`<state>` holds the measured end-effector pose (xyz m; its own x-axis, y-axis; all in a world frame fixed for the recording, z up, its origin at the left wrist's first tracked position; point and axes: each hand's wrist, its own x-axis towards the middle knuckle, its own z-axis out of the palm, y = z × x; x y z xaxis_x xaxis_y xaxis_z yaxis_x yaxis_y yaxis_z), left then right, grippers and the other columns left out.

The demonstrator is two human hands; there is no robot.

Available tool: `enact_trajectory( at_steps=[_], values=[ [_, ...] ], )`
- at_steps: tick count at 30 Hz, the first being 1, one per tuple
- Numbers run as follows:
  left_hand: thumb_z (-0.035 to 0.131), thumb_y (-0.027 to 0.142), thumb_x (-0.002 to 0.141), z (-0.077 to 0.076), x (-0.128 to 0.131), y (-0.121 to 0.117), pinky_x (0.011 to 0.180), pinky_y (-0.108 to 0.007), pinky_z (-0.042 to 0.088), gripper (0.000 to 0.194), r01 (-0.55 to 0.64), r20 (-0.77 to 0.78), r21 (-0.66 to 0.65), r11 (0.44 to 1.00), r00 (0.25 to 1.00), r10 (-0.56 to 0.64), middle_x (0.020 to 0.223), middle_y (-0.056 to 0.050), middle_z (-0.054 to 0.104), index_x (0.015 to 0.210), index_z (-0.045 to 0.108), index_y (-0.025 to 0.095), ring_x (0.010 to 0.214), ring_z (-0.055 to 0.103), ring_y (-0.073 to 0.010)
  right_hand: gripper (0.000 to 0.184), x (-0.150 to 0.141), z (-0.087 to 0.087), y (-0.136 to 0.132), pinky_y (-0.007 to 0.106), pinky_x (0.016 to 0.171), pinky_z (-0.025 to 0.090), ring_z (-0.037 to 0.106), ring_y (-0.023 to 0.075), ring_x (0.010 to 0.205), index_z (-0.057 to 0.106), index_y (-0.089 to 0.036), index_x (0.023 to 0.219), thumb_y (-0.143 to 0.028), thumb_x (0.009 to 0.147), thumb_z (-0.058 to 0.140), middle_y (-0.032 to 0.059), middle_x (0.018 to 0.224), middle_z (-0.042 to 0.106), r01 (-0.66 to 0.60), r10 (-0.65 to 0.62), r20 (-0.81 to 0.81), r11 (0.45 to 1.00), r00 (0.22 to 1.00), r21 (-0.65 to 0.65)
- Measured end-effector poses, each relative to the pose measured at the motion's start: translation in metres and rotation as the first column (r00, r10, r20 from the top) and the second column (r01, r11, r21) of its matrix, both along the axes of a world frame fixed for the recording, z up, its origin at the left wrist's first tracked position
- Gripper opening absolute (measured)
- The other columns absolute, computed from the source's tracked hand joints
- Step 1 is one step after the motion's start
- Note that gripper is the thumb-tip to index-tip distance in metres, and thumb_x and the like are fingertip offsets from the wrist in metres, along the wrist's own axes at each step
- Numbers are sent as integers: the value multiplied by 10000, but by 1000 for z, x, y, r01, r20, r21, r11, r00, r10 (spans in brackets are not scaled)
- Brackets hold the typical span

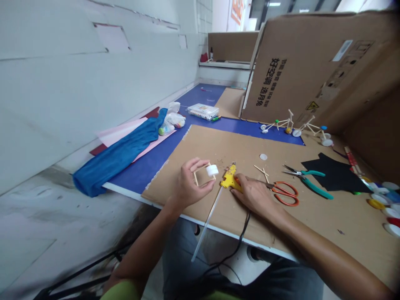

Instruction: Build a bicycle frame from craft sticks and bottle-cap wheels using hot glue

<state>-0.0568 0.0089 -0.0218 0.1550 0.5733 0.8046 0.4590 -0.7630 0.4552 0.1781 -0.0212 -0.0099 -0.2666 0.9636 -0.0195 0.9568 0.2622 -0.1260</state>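
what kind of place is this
Probably a makeshift craft workshop: there's a yellow hot glue gun, small stick models on bottle-cap wheels, and orange-handled scissors on a cardboard work surface.

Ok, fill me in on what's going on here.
A person sits at a cardboard-covered table. Their left hand holds up a small square frame of wooden sticks with a white plastic bottle cap at one corner. Their right hand lies over a yellow hot glue gun. Orange-handled scissors and teal-handled pliers lie nearby, and two stick models with cap wheels stand further along.
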Motion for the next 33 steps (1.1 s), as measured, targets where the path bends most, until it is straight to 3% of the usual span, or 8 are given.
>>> enact_trajectory(
  at_steps=[4,8,12,17,23,28,33],
  values=[
    [767,191,796,-5,-1,1,1070,-490,537,737,-21,-12,91,996,1000,22,1188,-147,695,1383,322,185,1117,717,-234,348,7,-8,0,339,776,481,721,293,956,570,-138,1274,-291,961,563,161,1121,745,-20,22,-55,999,998,37],
    [799,199,768,-12,-4,4,1098,-525,521,801,-31,-31,152,988,999,36,1188,-133,697,1404,312,198,1158,701,-253,410,12,-13,-1,369,778,498,701,313,984,577,-158,1303,-342,938,604,162,1155,725,16,-9,-81,996,997,88],
    [805,186,764,-10,-4,1,1089,-517,525,813,-13,-2,136,991,1000,13,1199,-138,694,1407,307,205,1181,691,-258,355,9,-7,-2,397,862,492,656,299,1026,602,-188,1254,-362,944,600,147,1151,697,-32,85,-263,980,961,197],
    [787,150,764,0,4,-6,1041,-495,547,785,102,159,70,992,981,-112,1218,-168,690,1390,315,199,1115,714,-246,282,-19,8,2,337,817,478,616,210,890,620,-216,1178,-321,918,645,57,987,669,-204,203,-627,976,752,71],
    [772,162,789,7,6,-9,1092,-507,496,700,272,373,-43,961,897,-237,1230,-160,698,1330,334,233,1151,695,-234,165,-50,15,14,294,704,435,553,161,778,644,-193,1012,-300,887,651,17,876,620,-266,115,-858,964,500,-26],
    [788,288,818,14,-3,-9,1013,-457,540,656,385,533,-130,914,804,-263,1192,-149,725,1302,348,246,1121,708,-234,396,-57,14,11,301,748,446,562,169,877,597,-207,1185,-334,833,725,39,1029,621,-307,66,-914,949,400,-66],
    [841,417,760,21,-7,-7,851,-373,590,723,470,642,-208,858,727,-243,1130,-129,743,1264,348,255,996,750,-242,416,-63,15,4,300,737,440,563,163,860,589,-208,1150,-348,801,767,21,971,606,-330,43,-929,940,367,-87]
  ],
)
